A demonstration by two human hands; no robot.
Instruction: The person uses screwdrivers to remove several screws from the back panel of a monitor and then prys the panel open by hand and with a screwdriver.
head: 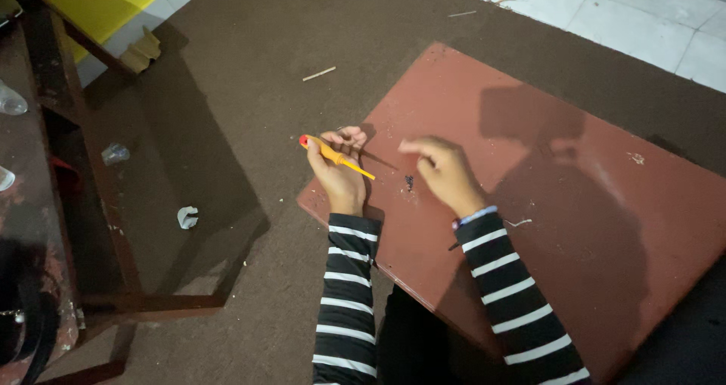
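Observation:
My left hand [340, 175] grips an orange screwdriver [333, 155] with a red cap; its tip points right, over the near left corner of a reddish-brown board [575, 203]. My right hand [445, 172] hovers just right of it with fingers pinched together; whether they hold anything is too small to tell. A small dark object [409, 181], perhaps screws, lies on the board between my hands. Both arms wear black-and-white striped sleeves.
The board lies on a brown carpet [257, 67]. A dark wooden frame [91, 203] stands to the left. A crumpled paper [187, 217], a small stick [318, 73] and a clear plastic scrap [115, 153] lie on the carpet. White tiles [643, 14] are at the top right.

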